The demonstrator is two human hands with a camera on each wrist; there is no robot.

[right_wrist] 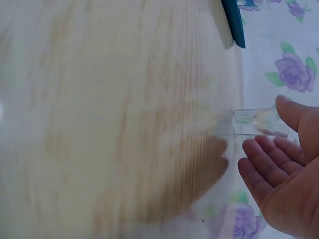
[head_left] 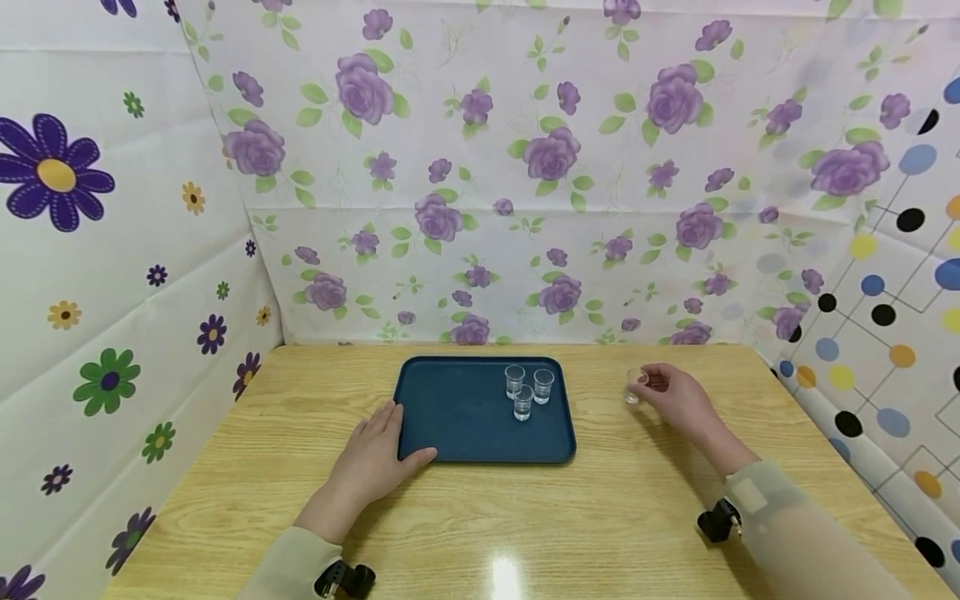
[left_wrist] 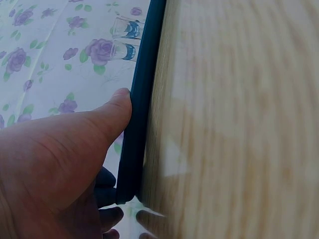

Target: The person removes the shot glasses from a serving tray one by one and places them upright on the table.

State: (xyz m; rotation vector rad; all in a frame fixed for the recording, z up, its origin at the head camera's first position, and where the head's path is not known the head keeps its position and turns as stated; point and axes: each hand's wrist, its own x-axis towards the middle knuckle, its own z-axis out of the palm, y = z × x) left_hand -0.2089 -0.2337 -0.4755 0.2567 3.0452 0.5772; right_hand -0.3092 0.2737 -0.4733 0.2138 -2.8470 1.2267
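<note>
A dark blue rectangular tray (head_left: pixel 465 454) lies on the table. My left hand (head_left: pixel 367 458) rests at its near left corner, thumb along the front rim and the other fingers against the left side. In the left wrist view the thumb (left_wrist: pixel 117 107) touches the tray's edge. Three clear shot glasses (head_left: pixel 522 404) stand upright toward the tray's right side. To the right of the tray, my right hand (head_left: pixel 682 400) pinches another clear shot glass (right_wrist: pixel 244 122) near its rim, between thumb and fingers. That glass is upright, its base at the tabletop.
The wood-grain table (head_left: pixel 600 517) extends around the tray. Floral cloth (head_left: pixel 480 167) hangs behind the table's back edge, with patterned cloths on the left and right sides. A small black device sits on each wrist.
</note>
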